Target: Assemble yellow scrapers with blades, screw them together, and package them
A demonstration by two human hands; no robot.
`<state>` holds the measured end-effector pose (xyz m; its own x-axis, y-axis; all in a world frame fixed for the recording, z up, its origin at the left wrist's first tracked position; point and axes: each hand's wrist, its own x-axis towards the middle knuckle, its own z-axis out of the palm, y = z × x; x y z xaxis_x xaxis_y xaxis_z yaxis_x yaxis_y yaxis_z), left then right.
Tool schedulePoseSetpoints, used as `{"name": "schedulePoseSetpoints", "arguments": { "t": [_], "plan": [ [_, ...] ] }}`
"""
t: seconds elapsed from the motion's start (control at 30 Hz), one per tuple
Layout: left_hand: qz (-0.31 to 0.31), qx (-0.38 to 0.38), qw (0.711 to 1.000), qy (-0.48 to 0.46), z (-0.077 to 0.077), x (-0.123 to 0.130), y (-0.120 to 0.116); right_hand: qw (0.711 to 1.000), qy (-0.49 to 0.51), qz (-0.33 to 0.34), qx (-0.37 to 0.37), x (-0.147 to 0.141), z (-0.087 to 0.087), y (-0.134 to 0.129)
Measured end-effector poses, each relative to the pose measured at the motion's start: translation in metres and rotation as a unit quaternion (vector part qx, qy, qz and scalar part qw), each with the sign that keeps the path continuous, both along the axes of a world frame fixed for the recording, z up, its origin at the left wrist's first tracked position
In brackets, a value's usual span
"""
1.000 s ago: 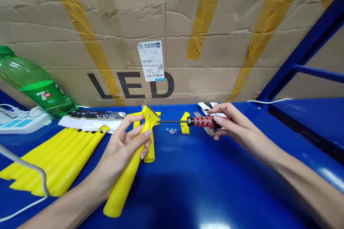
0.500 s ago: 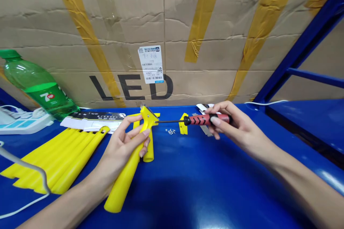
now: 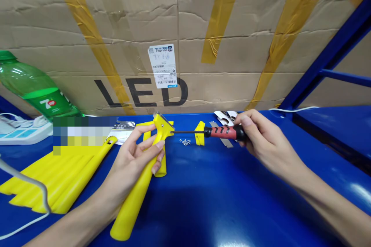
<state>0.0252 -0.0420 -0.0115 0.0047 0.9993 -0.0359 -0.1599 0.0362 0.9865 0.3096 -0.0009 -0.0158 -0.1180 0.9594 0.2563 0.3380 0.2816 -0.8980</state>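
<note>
Two hands: my left hand [image 3: 136,158] grips a yellow scraper [image 3: 141,185] above the blue desk [image 3: 203,197]; my right hand [image 3: 266,142] pinches the screwdriver [image 3: 223,132] by its black end.
Screwdriver tip [image 3: 173,132]: against the scraper head; best kept straight, I judge, under steady pressure.
Half-second change: my right hand sits farther back, baring the red grip.

Scraper [image 3: 140,185]: smooth plastic where I grip it, softly shiny along its length
Screwdriver [image 3: 223,132]: metal shaft; the patterned grip I hold is plastic or rubber, I can't tell which
Screws [image 3: 184,142]: bright, shiny metal
Yellow handles [image 3: 78,177]: smooth plastic, low sheen
Tabletop [image 3: 203,200]: smooth, glossy, throwing light back at me
Carton [image 3: 142,15]: matt cardboard, rough with creases
Tape [image 3: 92,36]: glossy film, wrinkled
Bottle [image 3: 37,81]: see-through, glossy plastic
</note>
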Motion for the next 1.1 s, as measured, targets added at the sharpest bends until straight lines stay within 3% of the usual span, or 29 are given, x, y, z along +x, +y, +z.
{"name": "schedulePoseSetpoints", "arguments": {
  "t": [0.07,0.2,0.33,0.4,0.57,0.73,0.8,0.93,1.1],
  "plan": [
    [0.007,0.005,1.000,0.005,0.001,-0.001,0.000,1.000,0.011,0.008,-0.009,0.000,-0.002,0.000],
    [0.027,0.001,1.000,0.013,0.003,-0.001,-0.001,0.994,0.056,0.094,0.007,0.000,0.002,-0.002],
    [0.001,0.005,1.000,0.001,0.003,0.004,-0.003,1.000,0.015,-0.004,0.010,0.000,0.005,-0.002],
    [-0.001,0.002,1.000,-0.007,0.002,0.006,-0.003,1.000,0.011,-0.016,-0.007,0.003,0.004,-0.002],
    [0.004,0.004,1.000,-0.019,0.003,0.003,-0.002,0.993,0.067,0.094,-0.003,0.005,0.001,0.002],
    [-0.008,0.005,1.000,-0.012,0.007,0.000,-0.002,0.998,0.053,-0.016,-0.015,-0.006,0.001,0.000],
    [-0.003,0.010,1.000,-0.008,0.006,-0.001,-0.002,0.997,0.068,-0.005,-0.026,-0.007,0.001,0.000],
    [0.010,0.013,1.000,-0.006,0.003,-0.002,-0.002,0.993,0.081,0.084,-0.022,-0.003,0.004,0.000],
    [-0.010,0.003,1.000,0.000,0.005,0.001,-0.003,0.999,0.042,-0.008,-0.014,-0.006,0.005,-0.001]
  ]
}}
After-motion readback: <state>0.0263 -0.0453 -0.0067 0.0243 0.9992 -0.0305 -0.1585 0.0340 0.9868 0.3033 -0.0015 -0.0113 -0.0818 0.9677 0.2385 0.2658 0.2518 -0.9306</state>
